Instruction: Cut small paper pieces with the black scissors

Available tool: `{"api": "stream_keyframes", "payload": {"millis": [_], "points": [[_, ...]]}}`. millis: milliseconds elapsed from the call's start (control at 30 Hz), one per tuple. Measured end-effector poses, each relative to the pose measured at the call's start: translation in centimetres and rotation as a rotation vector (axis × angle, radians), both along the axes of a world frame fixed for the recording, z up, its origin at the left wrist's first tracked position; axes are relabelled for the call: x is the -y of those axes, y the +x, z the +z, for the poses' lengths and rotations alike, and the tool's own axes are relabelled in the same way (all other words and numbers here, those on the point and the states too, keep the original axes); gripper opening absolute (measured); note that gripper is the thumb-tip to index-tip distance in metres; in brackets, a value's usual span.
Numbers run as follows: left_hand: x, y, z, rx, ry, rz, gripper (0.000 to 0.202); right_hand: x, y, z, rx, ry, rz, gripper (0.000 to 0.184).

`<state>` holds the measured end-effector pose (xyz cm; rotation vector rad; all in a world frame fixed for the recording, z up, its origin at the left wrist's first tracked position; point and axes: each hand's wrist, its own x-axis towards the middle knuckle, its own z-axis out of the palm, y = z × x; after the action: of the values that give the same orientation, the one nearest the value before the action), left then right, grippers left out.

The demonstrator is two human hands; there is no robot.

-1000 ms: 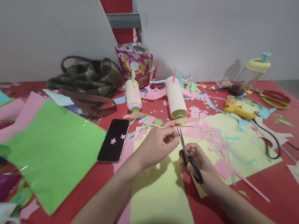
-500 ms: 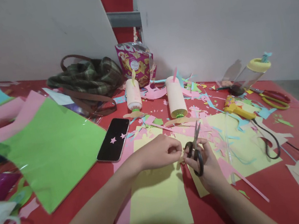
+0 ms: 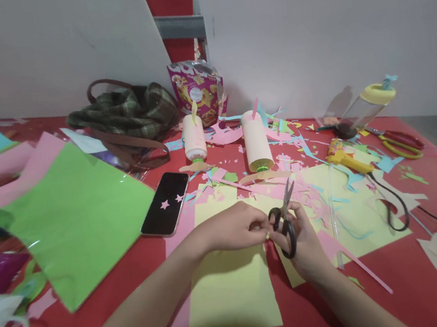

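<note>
My right hand (image 3: 306, 243) is closed around black-handled scissors (image 3: 288, 221), whose blades point up and away from me. My left hand (image 3: 240, 227) has its fingers curled in a pinch that meets the right fingertips. Whatever lies between the fingertips is too small or hidden to name. Both hands are over a yellow paper sheet (image 3: 235, 299). Left of them lies a black phone (image 3: 168, 215) with pink paper stars (image 3: 164, 204) on its screen. Beyond the hands stand two paper-wrapped cylinders (image 3: 257, 143) with green caps at their lower ends.
Green paper (image 3: 82, 223) covers the left side. A yellow glue gun (image 3: 348, 160), red-and-yellow pliers (image 3: 400, 144) and a clear bottle (image 3: 367, 109) sit at the right. Paper scraps (image 3: 298, 195) are strewn centrally. Behind are a plaid bag (image 3: 131, 111) and a purple snack bag (image 3: 199, 92).
My left hand has dipped slightly and turned, its fingers now closer against the right fingertips. The scissors stay in my right hand, nearly still.
</note>
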<state>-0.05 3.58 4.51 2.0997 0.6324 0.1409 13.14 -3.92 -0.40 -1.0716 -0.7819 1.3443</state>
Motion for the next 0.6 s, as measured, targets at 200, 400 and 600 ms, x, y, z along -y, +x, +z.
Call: {"api": "stream_keyframes", "payload": {"millis": [200,400,600], "points": [[-0.1,-0.01,-0.09,0.013,-0.024,0.025,0.016,-0.04,0.07,0.03,0.005,-0.006,-0.088,0.036],[0.05,0.22,-0.58,0.017,-0.022,0.011,0.021,-0.06,0.18,0.14,-0.023,-0.009,-0.126,0.036],[-0.39,0.05,-0.37,0.021,0.009,0.007,0.018,0.07,0.13,0.12,-0.069,-0.013,-0.058,0.033]]}}
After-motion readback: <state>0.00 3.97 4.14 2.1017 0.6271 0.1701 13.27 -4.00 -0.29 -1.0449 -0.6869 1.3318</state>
